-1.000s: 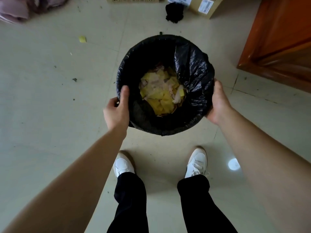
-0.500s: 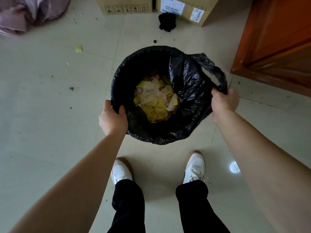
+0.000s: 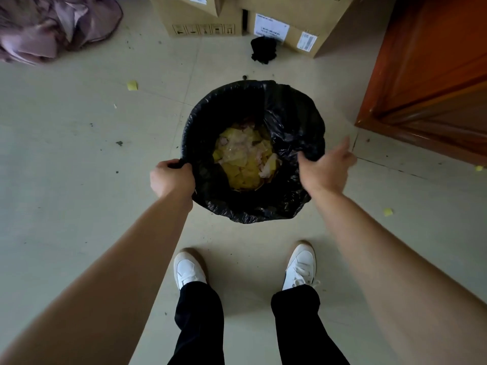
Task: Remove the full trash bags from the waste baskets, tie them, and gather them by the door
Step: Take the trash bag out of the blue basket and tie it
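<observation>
Head view shows my left hand (image 3: pixel 172 179) fisted on the rim of the trash bag (image 3: pixel 290 122), my right hand (image 3: pixel 325 168) pinching the opposite edge. The bag sits on the floor (image 3: pixel 79 180) before my shoes (image 3: pixel 188 270). I'd lift both sides evenly, keeping the scraps (image 3: pixel 245 164) inside.

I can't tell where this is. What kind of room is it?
Probably a spare or storage room indoors: boxes and a cloth heap lie on the tiled floor, near a trash bag.

Cardboard boxes (image 3: pixel 205 19) stand on the tiled floor (image 3: pixel 66 180), a black rag (image 3: pixel 263 50) beside them, pink cloth (image 3: pixel 52 25) heaped far left.
</observation>
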`<act>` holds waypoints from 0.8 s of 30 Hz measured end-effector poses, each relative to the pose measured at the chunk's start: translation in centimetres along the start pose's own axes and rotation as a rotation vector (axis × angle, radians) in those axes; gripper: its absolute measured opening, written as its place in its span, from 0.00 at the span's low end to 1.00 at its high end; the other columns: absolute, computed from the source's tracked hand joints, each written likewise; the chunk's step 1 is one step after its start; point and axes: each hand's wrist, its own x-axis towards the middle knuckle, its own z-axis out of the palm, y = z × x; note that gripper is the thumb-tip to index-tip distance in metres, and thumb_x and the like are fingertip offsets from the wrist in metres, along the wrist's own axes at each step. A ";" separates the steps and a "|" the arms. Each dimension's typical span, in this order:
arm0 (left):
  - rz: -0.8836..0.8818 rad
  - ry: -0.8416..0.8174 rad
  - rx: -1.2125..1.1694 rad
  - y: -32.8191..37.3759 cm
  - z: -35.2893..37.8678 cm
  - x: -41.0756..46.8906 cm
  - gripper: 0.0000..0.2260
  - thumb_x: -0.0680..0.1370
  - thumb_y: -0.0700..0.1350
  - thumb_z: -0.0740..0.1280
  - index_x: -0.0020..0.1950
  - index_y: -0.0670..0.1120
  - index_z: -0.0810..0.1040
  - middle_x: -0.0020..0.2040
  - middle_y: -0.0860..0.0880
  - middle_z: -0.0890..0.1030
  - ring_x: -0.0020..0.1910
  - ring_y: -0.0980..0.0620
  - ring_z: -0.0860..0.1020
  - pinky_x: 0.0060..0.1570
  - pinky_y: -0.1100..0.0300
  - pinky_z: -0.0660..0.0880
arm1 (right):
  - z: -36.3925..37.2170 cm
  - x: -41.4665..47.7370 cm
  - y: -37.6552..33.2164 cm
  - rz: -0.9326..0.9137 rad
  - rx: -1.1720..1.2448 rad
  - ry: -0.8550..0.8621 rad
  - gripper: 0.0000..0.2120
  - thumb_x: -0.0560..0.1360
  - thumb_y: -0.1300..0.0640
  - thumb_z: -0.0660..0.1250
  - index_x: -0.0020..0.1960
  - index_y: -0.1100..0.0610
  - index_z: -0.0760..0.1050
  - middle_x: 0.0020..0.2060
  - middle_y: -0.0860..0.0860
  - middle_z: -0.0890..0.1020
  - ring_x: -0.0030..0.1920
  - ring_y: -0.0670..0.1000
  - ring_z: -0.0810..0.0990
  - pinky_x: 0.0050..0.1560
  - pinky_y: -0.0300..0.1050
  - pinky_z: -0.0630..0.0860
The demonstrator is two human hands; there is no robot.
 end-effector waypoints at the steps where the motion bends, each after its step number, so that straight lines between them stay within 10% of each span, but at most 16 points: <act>1: 0.000 0.014 -0.032 0.4 -0.2 -0.1 0.10 0.77 0.39 0.69 0.57 0.44 0.83 0.50 0.45 0.84 0.42 0.47 0.81 0.35 0.62 0.77 | -0.4 0.6 0.4 0.088 -0.088 -0.113 0.28 0.77 0.47 0.70 0.71 0.56 0.67 0.65 0.58 0.74 0.48 0.56 0.78 0.45 0.45 0.74; 7: 0.471 -0.242 0.027 4.0 1.6 -6.4 0.07 0.76 0.42 0.73 0.53 0.48 0.86 0.46 0.55 0.83 0.43 0.60 0.80 0.49 0.71 0.76 | 0.5 0.2 2.2 0.076 -0.157 -0.256 0.15 0.79 0.47 0.67 0.48 0.60 0.80 0.43 0.55 0.82 0.41 0.56 0.79 0.39 0.43 0.71; 12: 0.718 -0.530 0.270 3.1 2.2 -9.1 0.07 0.75 0.40 0.75 0.52 0.47 0.87 0.47 0.51 0.85 0.46 0.54 0.82 0.54 0.60 0.78 | 0.1 -1.5 2.1 0.088 -0.079 -0.306 0.20 0.82 0.45 0.60 0.59 0.62 0.76 0.40 0.53 0.78 0.48 0.59 0.81 0.43 0.44 0.68; 16: 0.633 -0.289 0.214 3.0 0.2 -9.6 0.09 0.76 0.38 0.70 0.52 0.50 0.84 0.48 0.55 0.83 0.47 0.56 0.80 0.52 0.63 0.75 | -2.2 -3.6 0.5 -0.077 0.038 -0.121 0.26 0.83 0.46 0.58 0.77 0.55 0.61 0.67 0.58 0.71 0.60 0.61 0.78 0.57 0.49 0.72; 24: 0.390 -0.012 -0.143 7.6 -8.2 -10.6 0.06 0.73 0.50 0.65 0.44 0.63 0.72 0.40 0.50 0.82 0.42 0.39 0.83 0.45 0.40 0.81 | -9.3 -7.4 -4.9 -0.483 0.267 0.063 0.12 0.80 0.56 0.64 0.63 0.55 0.77 0.50 0.48 0.82 0.49 0.49 0.80 0.48 0.36 0.71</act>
